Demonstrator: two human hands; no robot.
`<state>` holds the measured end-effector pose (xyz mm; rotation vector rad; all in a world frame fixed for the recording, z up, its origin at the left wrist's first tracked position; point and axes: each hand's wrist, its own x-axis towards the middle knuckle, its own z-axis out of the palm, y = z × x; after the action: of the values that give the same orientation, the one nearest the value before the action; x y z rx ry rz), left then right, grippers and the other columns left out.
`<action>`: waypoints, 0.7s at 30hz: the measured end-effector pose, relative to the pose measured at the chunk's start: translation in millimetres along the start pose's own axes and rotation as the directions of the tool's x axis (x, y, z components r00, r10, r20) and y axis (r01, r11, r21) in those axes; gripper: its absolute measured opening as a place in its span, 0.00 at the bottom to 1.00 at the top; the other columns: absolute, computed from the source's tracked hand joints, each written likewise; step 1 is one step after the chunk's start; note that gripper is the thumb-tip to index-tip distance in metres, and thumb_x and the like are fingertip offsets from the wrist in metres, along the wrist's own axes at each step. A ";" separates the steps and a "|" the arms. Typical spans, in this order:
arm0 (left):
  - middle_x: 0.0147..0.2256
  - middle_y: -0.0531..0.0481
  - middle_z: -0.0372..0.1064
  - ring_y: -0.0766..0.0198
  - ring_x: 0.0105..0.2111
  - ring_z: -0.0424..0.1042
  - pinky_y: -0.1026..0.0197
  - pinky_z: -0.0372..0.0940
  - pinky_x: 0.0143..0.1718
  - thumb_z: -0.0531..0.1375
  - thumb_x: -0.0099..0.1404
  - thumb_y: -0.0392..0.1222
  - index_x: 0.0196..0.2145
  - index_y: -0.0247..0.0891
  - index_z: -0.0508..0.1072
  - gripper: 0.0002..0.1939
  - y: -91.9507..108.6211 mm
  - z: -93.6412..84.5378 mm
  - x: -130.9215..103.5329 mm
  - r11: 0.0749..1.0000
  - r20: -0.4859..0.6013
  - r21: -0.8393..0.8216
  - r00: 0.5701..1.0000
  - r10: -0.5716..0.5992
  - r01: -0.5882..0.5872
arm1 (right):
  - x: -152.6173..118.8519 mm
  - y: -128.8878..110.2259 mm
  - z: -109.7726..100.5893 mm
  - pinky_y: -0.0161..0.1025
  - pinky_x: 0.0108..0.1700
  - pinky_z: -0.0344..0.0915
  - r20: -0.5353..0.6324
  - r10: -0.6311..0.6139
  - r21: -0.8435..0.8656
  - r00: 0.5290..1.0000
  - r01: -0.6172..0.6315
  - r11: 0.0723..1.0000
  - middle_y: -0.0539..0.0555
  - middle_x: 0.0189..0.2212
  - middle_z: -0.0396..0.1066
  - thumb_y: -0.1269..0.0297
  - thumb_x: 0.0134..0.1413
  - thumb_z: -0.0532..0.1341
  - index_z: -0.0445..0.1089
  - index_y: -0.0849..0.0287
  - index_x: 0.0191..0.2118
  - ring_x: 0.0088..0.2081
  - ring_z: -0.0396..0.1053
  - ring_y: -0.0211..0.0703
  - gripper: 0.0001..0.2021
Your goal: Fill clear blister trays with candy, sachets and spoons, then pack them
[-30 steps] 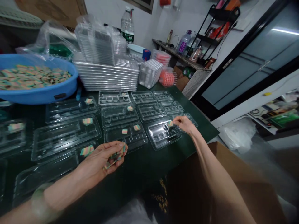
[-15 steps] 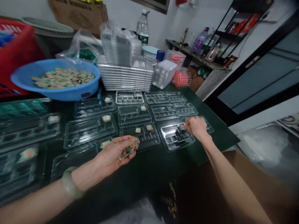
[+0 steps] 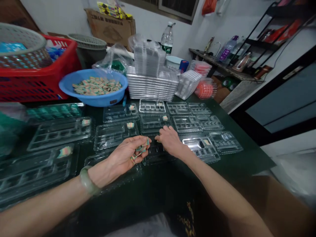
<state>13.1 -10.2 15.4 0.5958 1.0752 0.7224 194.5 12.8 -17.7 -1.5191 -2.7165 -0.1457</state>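
My left hand (image 3: 120, 158), with a pale green bangle (image 3: 89, 181) on its wrist, is closed around several small striped squares (image 3: 141, 149) in pastel orange, green and cream. My right hand (image 3: 170, 141) reaches over a clear plastic tray (image 3: 158, 159) just right of it. Its fingertips are pinched low at the tray, with a pale sliver of a striped square showing at them; the fingers hide most of it. To the right, another clear tray (image 3: 203, 153) has a striped square (image 3: 206, 142) in its upper corner. Several other trays hold squares in the same corner.
Behind the trays stand a blue basin (image 3: 118, 97) of striped squares and stacked clear trays (image 3: 153, 87). A red basket (image 3: 29, 84) is at the left, a cardboard box (image 3: 271, 194) at the lower right. More trays (image 3: 225, 142) reach the table's right side.
My right hand has moved left from the right-hand tray, where a striped square now shows, to the tray beside my left hand. The view has turned left; my left hand still holds its squares.
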 end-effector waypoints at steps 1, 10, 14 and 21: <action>0.31 0.49 0.70 0.70 0.26 0.68 0.68 0.66 0.30 0.66 0.50 0.38 0.29 0.35 0.73 0.08 0.3 -2.5 0.0 1.000 0.004 0.004 1.000 0.007 -0.007 | 3.4 1.7 1.7 0.41 0.38 0.49 0.012 -0.012 -0.025 1.000 0.012 1.000 0.55 0.30 0.65 0.71 0.56 0.54 0.72 0.56 0.31 0.38 0.56 0.46 0.10; 0.32 0.50 0.67 0.72 0.25 0.66 0.70 0.62 0.24 0.65 0.52 0.41 0.32 0.36 0.73 0.10 0.7 -6.6 10.6 0.996 0.047 0.026 0.995 0.085 -0.087 | 6.5 11.4 2.0 0.41 0.37 0.50 0.022 -0.064 -0.056 0.998 0.065 0.996 0.55 0.31 0.66 0.70 0.53 0.56 0.70 0.60 0.30 0.38 0.57 0.46 0.06; 0.31 0.49 0.66 0.71 0.24 0.66 0.69 0.59 0.20 0.64 0.54 0.45 0.31 0.35 0.72 0.11 -0.4 -5.3 17.1 0.996 0.062 -0.017 0.994 0.090 -0.089 | -0.8 15.0 -2.0 0.40 0.37 0.51 -0.051 0.024 0.100 0.998 -0.019 0.995 0.55 0.30 0.67 0.71 0.48 0.58 0.67 0.61 0.27 0.37 0.58 0.44 0.03; 0.24 0.52 0.62 0.71 0.21 0.63 0.70 0.52 0.17 0.62 0.52 0.39 0.26 0.33 0.70 0.05 -9.0 -0.8 23.0 0.993 0.044 -0.021 0.992 0.119 -0.118 | -19.5 -4.8 -23.1 0.34 0.30 0.55 0.081 0.449 0.980 0.890 -0.152 0.125 0.48 0.24 0.66 0.61 0.48 0.60 0.66 0.60 0.27 0.27 0.59 0.35 0.07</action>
<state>21.2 1.9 -4.5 0.6618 0.9968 0.8178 200.0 -8.4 3.6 -1.3094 -1.4345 1.1468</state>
